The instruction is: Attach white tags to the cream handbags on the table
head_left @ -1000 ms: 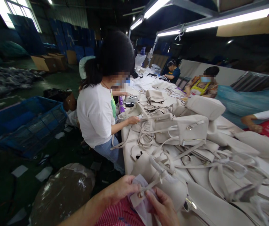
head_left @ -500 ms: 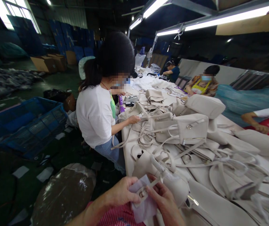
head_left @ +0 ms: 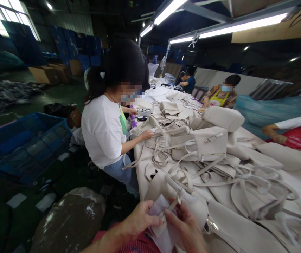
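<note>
My left hand (head_left: 140,218) is closed, its thumb and fingers pinching a thin, whitish sheet of tissue paper (head_left: 167,241). My right hand (head_left: 184,225) is closed too, pinching a narrow beige strap (head_left: 176,203) against the same paper. Between the thumbs the strap's end with its small metal fitting is mostly covered by fingers and paper. The strap leads up to a beige handbag (head_left: 155,186) lying on the table edge just beyond my hands. Right of my right hand, a metal zipper end (head_left: 212,225) shows on another beige piece.
Beige bags (head_left: 211,142) and loose straps are heaped along the table (head_left: 139,154). At the left a person in a white shirt (head_left: 101,131) handles a strap; other people work across the table. A blue crate (head_left: 47,144) and a brown wrapped bundle (head_left: 68,221) stand on the floor.
The paper has folded more around the strap end, and the metal fitting is now less visible. Both hands still pinch there. The whole view has shifted slightly.
</note>
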Demonstrator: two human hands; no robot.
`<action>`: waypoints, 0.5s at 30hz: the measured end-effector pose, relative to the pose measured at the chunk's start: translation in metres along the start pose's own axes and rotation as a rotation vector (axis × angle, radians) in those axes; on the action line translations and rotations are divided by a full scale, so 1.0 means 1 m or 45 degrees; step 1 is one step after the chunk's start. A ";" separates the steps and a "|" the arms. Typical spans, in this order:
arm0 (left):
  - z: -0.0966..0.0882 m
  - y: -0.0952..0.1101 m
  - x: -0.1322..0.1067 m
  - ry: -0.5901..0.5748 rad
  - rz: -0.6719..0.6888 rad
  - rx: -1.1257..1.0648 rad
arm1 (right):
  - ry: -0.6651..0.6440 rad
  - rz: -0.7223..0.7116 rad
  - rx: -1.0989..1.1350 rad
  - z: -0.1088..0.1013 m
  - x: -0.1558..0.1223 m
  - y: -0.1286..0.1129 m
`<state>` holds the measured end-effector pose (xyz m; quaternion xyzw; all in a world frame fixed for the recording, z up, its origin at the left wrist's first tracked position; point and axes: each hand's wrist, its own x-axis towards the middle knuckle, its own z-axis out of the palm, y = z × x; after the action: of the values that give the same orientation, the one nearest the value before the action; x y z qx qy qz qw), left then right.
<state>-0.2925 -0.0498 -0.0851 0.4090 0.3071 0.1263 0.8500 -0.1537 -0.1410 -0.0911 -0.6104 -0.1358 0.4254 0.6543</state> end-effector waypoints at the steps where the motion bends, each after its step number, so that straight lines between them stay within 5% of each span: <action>1: 0.000 -0.002 0.001 0.010 0.005 0.002 | 0.032 -0.018 -0.010 0.000 -0.001 -0.001; 8: 0.001 0.000 -0.005 0.129 0.297 0.461 | -0.102 0.000 -0.040 0.002 0.000 -0.008; 15: 0.008 0.010 -0.015 0.180 0.383 0.839 | -0.031 -0.056 -0.508 -0.004 0.000 -0.022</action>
<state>-0.2989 -0.0553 -0.0680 0.6917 0.3257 0.1719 0.6212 -0.1429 -0.1414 -0.0718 -0.7195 -0.2387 0.3831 0.5278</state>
